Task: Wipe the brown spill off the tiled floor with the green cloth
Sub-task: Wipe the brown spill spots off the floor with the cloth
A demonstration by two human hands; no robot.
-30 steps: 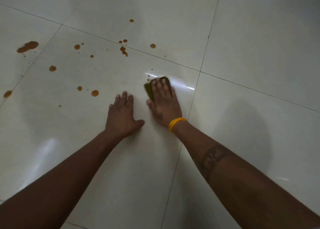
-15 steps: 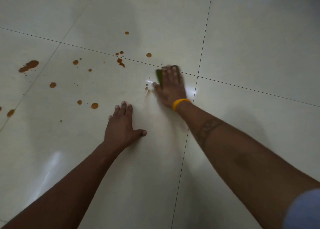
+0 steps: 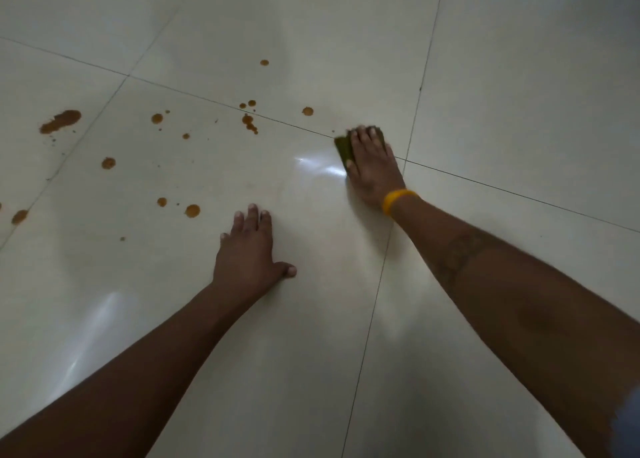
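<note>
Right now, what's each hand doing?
Left hand: open, flat on the floor, holding nothing.
Right hand: open, fingers straight, pressing the cloth down.

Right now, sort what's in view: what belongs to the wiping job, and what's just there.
Job:
- green cloth, under the right hand
- brown spill, drops scattered across the tiled floor

Just there:
- left hand, flat on the floor
- yellow wristband
</note>
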